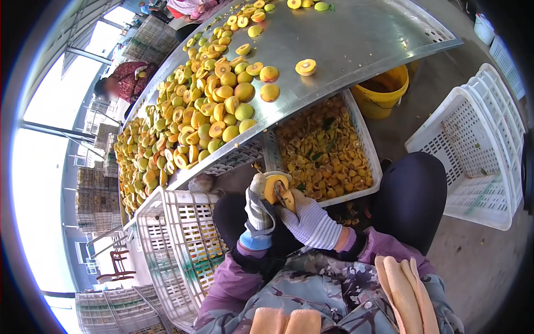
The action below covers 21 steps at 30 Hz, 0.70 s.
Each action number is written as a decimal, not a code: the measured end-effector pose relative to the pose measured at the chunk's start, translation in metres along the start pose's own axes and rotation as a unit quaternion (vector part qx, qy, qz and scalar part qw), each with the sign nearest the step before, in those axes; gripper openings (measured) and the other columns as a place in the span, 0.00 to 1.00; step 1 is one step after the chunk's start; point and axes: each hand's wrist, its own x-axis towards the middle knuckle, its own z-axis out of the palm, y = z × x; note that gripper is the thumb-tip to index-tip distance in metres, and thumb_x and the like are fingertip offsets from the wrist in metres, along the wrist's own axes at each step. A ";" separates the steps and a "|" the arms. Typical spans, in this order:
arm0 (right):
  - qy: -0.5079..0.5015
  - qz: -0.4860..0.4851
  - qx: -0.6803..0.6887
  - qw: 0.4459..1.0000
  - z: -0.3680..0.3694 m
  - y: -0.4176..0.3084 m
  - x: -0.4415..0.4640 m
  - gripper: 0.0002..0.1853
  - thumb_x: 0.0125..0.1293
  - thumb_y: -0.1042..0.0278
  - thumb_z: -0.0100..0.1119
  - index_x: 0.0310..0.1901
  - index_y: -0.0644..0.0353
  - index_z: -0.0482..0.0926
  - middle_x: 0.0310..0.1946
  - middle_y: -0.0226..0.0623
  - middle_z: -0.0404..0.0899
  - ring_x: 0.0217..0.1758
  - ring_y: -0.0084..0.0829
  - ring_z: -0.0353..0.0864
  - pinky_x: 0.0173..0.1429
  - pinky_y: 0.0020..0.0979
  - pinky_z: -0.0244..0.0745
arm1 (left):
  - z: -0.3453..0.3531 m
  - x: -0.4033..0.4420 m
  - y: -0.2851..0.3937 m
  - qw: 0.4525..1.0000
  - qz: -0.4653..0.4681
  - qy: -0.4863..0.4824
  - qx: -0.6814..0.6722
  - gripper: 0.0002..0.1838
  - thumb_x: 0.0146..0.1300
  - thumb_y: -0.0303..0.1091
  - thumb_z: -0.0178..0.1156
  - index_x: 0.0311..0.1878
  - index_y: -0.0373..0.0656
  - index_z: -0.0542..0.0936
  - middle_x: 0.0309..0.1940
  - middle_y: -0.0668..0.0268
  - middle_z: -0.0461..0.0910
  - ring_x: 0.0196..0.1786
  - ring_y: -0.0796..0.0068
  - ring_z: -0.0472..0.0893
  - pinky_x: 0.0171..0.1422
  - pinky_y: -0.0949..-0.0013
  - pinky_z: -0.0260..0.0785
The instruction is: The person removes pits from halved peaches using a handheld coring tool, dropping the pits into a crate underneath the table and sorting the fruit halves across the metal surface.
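Note:
My left hand point(259, 207), in a pale work glove, holds a halved yellow-orange fruit point(272, 188) with the cut face up. My right hand point(311, 220), in a striped glove, is closed on a small metal tool point(283, 196), whose tip lies at the centre of that fruit. Both hands are together above my lap. Just beyond them, a white crate point(376, 167) on the floor holds fruit scraps and some leaves. A large pile of halved fruit point(206, 106) covers the left part of the metal table point(334, 50).
A yellow bucket point(380, 100) stands under the table's edge. White crates point(473, 150) stand at the right, and more crates point(186, 245) at my left. A person in red point(129, 78) is beyond the table at the left; another person point(192, 8) is at the top.

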 end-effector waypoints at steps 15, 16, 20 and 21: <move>-0.042 0.009 -0.151 0.988 -0.019 -0.012 0.004 0.19 0.65 0.59 0.56 0.45 0.68 0.69 0.28 0.56 0.77 0.33 0.57 0.79 0.37 0.46 0.75 | 0.004 0.004 -0.010 0.999 -0.013 0.000 -0.036 0.37 0.67 0.62 0.41 0.48 0.30 0.77 0.42 0.55 0.80 0.45 0.67 0.79 0.54 0.68 0.70; -0.041 0.011 -0.151 0.988 -0.021 -0.013 0.004 0.19 0.65 0.59 0.56 0.45 0.68 0.69 0.28 0.56 0.77 0.33 0.57 0.79 0.37 0.46 0.75 | 0.003 0.004 -0.008 1.000 -0.012 -0.013 -0.019 0.37 0.67 0.63 0.42 0.47 0.29 0.77 0.41 0.55 0.81 0.45 0.67 0.79 0.54 0.68 0.70; -0.104 0.020 -0.141 0.984 -0.023 -0.010 0.002 0.18 0.66 0.58 0.53 0.43 0.69 0.72 0.30 0.58 0.77 0.36 0.57 0.78 0.40 0.49 0.74 | -0.016 0.009 0.007 0.988 -0.024 -0.120 0.091 0.40 0.64 0.66 0.47 0.47 0.27 0.76 0.41 0.53 0.80 0.43 0.67 0.80 0.52 0.67 0.72; -0.122 0.022 -0.128 0.984 -0.021 -0.006 0.001 0.18 0.66 0.58 0.53 0.44 0.69 0.72 0.31 0.59 0.77 0.38 0.57 0.78 0.42 0.49 0.74 | -0.031 0.016 0.003 0.979 -0.079 -0.190 0.007 0.39 0.64 0.64 0.50 0.48 0.28 0.76 0.41 0.53 0.80 0.44 0.66 0.80 0.52 0.66 0.72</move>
